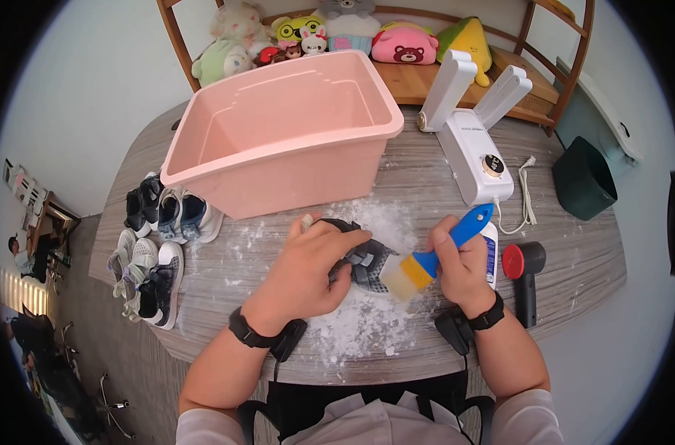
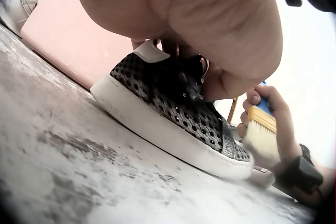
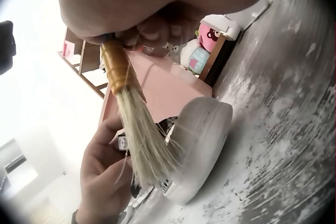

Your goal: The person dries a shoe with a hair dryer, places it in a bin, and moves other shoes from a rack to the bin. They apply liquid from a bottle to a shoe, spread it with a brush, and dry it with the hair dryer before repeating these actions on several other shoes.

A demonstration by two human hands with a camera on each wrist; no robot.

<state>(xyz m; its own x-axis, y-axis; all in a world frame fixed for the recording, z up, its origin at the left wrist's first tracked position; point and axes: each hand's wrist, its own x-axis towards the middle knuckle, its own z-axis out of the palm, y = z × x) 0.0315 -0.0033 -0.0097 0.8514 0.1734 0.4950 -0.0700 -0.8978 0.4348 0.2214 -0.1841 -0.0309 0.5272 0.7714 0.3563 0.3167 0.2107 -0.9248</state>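
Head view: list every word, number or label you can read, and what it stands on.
White dryer: a line of grey brand lettering, too small to read.
Its round dial: lit digits, too blurred to read.
White bottle beside the right hand: print too small to read.
Shoe, brush, pink tub: no text seen.

— What's on my right wrist feed?
— My right hand [image 3: 157, 3] grips a brush [image 3: 139, 124], bristles against the shoe's white toe [image 3: 202, 140]; my left hand [image 3: 105, 182] steadies it.
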